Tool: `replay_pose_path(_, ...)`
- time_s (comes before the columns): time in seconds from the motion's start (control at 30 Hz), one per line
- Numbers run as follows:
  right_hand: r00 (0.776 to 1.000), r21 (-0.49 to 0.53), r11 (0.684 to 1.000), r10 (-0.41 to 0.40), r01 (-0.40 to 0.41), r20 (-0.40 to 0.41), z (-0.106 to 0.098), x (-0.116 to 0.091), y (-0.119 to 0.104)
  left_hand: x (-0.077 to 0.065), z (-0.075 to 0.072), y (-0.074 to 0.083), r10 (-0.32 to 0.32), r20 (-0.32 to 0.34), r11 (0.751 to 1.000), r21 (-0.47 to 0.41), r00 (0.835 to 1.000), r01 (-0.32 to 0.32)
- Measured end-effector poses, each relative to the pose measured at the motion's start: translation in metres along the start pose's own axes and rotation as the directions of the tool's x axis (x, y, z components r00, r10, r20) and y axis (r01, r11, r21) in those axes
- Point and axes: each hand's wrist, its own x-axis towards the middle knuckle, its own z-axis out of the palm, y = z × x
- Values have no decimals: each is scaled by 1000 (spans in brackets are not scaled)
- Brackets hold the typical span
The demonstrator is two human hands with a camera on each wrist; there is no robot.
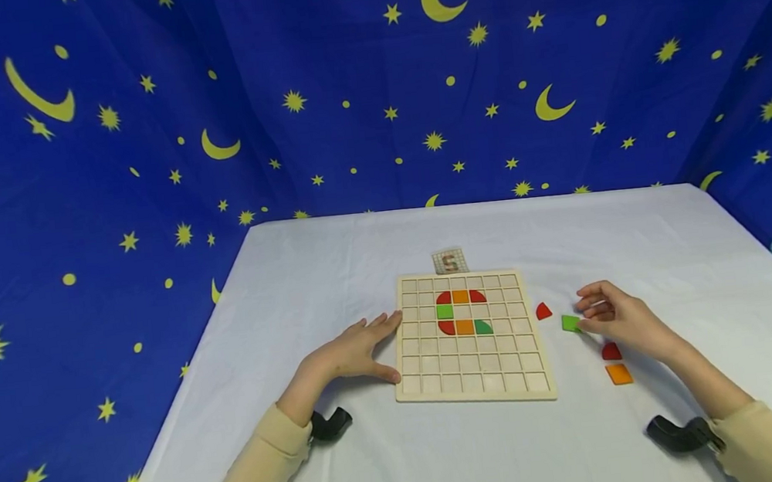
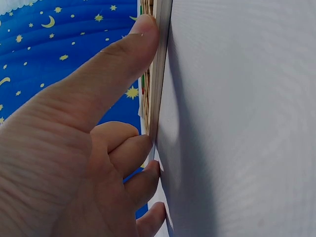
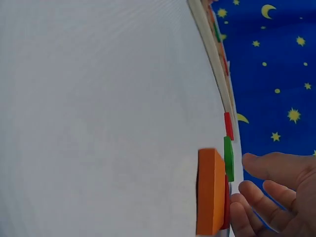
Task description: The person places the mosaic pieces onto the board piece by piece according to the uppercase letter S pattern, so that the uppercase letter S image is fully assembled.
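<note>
A wooden grid board (image 1: 442, 387) lies on the table; red, orange and green tiles fill some of its cells in a curved pattern. My left hand (image 1: 355, 351) touches the board's left edge with its thumb and fingertips. In the left wrist view the thumb (image 2: 140, 42) lies against the board's side. My right hand (image 1: 627, 320) hovers beside a light green square tile (image 1: 570, 323), thumb and fingers apart in the right wrist view. Near it lie a red quarter-round tile (image 1: 543, 310), another red tile (image 1: 611, 352) and an orange square tile (image 1: 618, 374).
A small pattern card (image 1: 450, 261) with a curved figure lies behind the board's far edge. White cloth (image 1: 318, 263) covers the table. A blue curtain (image 1: 354, 58) with stars and moons hangs around it. Each wrist carries a black mount (image 1: 680, 434).
</note>
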Motion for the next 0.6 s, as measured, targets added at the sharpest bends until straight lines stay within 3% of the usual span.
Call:
replay_pose_path(0.2,1000,-75,997,9,-7,16,3,-1,-3,1,1,-1,10,0,1000,7,1000,-10)
replay_pose_path(0.6,1000,-116,993,-30,29,-5,7,-1,-1,1,1,0,11,-4,1000,17,1000,-11)
